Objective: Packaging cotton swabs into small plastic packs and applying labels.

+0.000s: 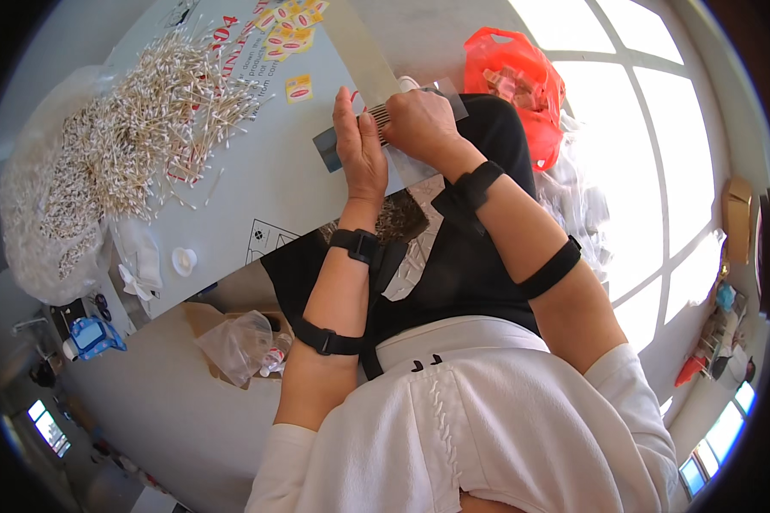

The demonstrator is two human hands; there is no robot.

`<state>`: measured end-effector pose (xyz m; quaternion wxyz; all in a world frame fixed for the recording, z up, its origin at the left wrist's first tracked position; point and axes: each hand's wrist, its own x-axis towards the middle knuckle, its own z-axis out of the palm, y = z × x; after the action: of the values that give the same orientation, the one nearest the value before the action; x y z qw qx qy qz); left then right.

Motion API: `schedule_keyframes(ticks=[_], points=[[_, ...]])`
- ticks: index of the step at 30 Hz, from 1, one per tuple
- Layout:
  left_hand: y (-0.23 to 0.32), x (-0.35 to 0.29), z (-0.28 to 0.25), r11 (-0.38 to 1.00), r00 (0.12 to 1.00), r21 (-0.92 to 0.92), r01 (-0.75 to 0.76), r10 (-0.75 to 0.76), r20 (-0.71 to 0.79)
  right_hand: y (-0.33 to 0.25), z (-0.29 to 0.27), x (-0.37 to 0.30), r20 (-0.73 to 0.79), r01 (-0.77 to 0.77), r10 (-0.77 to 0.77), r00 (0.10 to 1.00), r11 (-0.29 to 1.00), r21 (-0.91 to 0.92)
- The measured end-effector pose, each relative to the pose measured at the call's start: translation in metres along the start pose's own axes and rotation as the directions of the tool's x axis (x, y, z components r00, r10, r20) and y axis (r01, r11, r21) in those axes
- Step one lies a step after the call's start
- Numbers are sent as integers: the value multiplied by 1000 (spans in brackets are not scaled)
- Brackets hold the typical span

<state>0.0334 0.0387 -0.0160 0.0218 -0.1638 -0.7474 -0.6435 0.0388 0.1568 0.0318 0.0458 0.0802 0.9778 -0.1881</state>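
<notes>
A row of cotton swabs (380,122) with brownish sticks lies between my hands at the table's right edge, over a dark grey strip (325,150). My left hand (361,158) stands on edge at the row's left, fingers stretched out and thumb raised. Curled into a closed shape, my right hand (421,126) presses at the row's right end; what its fingers grip is hidden. Clear plastic film (452,97) shows beside the right knuckles. A single yellow-and-white label (299,88) lies just beyond the left fingertips.
A large heap of loose cotton swabs (137,128) spills from a clear bag (26,205) on the table's left. More yellow labels (289,34) lie at the far edge. A red plastic bag (522,94) stands right of my knee. Below the table is an open cardboard box (204,318).
</notes>
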Motion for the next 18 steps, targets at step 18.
schedule_keyframes(ticks=[18], points=[[-8, 2, 2, 946, 969, -319, 64, -135, -207, 21, 2, -13, -368, -90, 295, 882, 872, 482]])
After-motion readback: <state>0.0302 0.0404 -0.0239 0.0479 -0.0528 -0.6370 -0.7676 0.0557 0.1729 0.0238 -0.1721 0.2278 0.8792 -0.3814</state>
